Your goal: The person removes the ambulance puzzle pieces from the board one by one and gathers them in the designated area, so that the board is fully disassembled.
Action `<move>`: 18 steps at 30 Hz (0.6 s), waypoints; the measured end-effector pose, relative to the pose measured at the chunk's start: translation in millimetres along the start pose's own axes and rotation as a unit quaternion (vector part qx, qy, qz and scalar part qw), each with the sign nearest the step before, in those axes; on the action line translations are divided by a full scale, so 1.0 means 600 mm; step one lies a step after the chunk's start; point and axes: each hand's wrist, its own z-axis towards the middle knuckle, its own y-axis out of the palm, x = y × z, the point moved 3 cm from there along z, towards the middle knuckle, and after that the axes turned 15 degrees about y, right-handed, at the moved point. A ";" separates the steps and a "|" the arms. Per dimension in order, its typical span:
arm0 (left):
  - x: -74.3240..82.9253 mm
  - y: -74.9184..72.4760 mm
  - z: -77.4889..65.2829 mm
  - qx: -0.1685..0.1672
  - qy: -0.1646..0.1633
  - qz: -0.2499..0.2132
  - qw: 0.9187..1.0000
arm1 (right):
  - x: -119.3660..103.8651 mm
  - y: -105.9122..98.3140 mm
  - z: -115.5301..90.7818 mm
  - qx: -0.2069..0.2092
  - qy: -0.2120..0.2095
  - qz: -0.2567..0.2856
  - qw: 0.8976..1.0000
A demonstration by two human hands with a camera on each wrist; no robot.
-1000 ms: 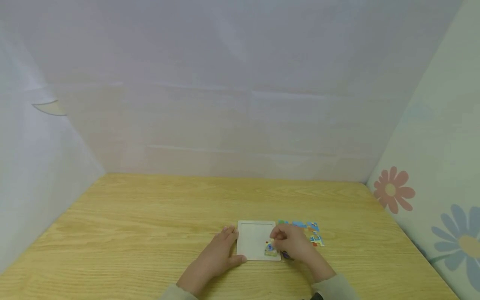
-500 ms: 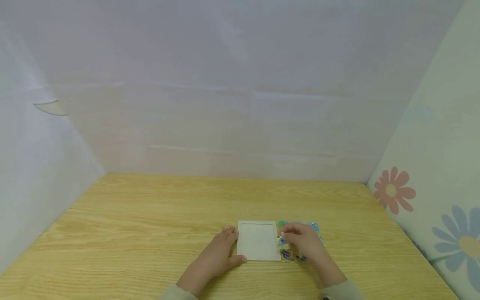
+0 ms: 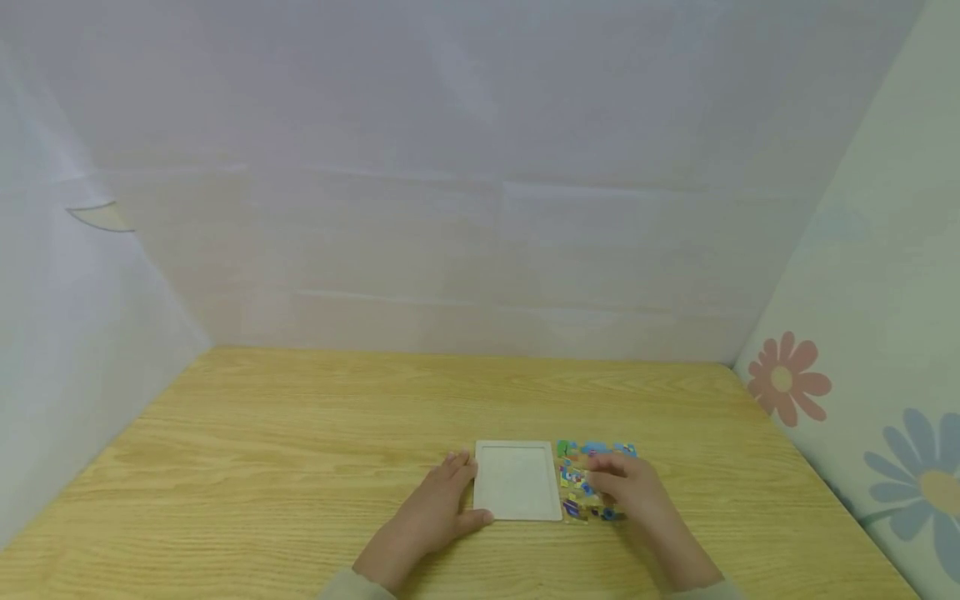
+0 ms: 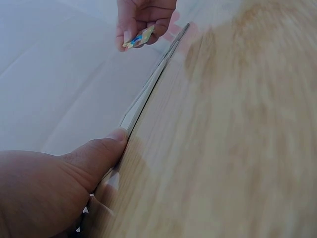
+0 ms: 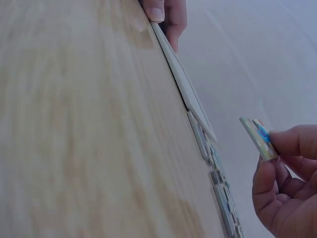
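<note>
A square pale wooden puzzle tray (image 3: pixel 517 482) with a raised rim lies flat on the table in the head view. My left hand (image 3: pixel 435 508) rests at its left side, fingers against the left edge and thumb at the near left corner. To the right of the tray my right hand (image 3: pixel 633 492) pinches a puzzle piece (image 5: pixel 260 136) between thumb and fingertips. In the right wrist view this piece is tilted and clear of the table, with blue and yellow print. Several loose puzzle pieces (image 3: pixel 576 510) lie below and around that hand, partly hidden by it.
The wood-grain table (image 3: pixel 300 442) stretches away on all sides of the tray. A pale cloth wall (image 3: pixel 480 267) closes off the back, and a flower-printed panel (image 3: pixel 862 350) stands on the right.
My right hand has carried the puzzle piece rightward, from over the tray's near right corner to above the loose pieces. The left hand and the tray have stayed put.
</note>
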 end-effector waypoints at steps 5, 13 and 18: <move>-0.001 -0.001 0.001 0.002 0.012 -0.003 1.000 | 0.006 -0.012 -0.004 0.035 0.025 0.000 0.999; -0.001 -0.001 0.001 0.004 0.015 -0.002 1.000 | 0.022 -0.042 -0.012 0.054 0.045 -0.007 0.997; -0.001 -0.001 0.001 0.004 0.014 -0.003 1.000 | 0.033 -0.062 -0.018 0.073 0.053 -0.021 0.996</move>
